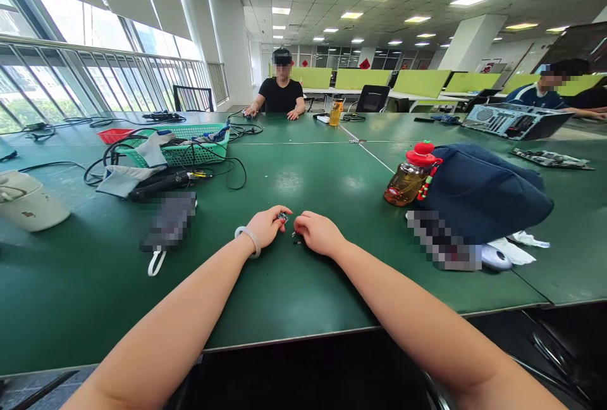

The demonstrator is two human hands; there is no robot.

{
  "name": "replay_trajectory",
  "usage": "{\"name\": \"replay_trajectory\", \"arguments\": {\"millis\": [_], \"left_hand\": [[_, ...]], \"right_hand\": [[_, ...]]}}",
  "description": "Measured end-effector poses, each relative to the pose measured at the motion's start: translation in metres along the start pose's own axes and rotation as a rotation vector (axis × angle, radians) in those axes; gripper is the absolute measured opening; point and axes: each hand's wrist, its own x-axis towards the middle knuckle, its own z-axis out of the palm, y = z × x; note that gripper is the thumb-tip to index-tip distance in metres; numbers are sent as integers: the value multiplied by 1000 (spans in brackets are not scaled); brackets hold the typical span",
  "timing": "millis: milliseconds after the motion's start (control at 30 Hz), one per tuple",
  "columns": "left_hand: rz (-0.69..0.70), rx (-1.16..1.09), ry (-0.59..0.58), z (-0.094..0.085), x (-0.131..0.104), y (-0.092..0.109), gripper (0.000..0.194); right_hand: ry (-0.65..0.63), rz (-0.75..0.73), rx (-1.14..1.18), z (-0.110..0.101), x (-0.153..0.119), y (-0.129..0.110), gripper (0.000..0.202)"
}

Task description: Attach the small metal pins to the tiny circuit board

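Over the middle of the green table [284, 296], my left hand [265, 226] is closed on a small circuit board [283, 217], pinched between thumb and fingers. A pale bangle [251, 242] circles the left wrist. Close beside it on the right, my right hand [318, 231] has its fingers pinched around a tiny thing that looks metallic, too small to name. Just below the right fingertips lies a small dark piece [297, 243] on the tabletop. The two hands are slightly apart.
Left: a green basket [199, 153] with cables and gloves, a phone [171, 223] and a whitish container [33, 201]. Right: a red-lidded bottle [405, 179], a dark blue bag [488, 192] and a mouse [496, 258]. A person [282, 93] sits opposite; another is at far right near a computer case [516, 120].
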Motion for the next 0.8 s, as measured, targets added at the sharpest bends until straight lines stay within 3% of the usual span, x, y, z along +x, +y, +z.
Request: {"name": "replay_trajectory", "arguments": {"millis": [300, 600, 800], "left_hand": [[0, -56, 12, 1, 1, -1, 27], [-39, -225, -37, 4, 0, 8, 32], [-35, -341, -38, 4, -2, 12, 31]], "right_hand": [[-89, 67, 49, -15, -1, 15, 11], [110, 19, 109, -23, -3, -2, 10], [174, -6, 126, -19, -5, -9, 12]]}}
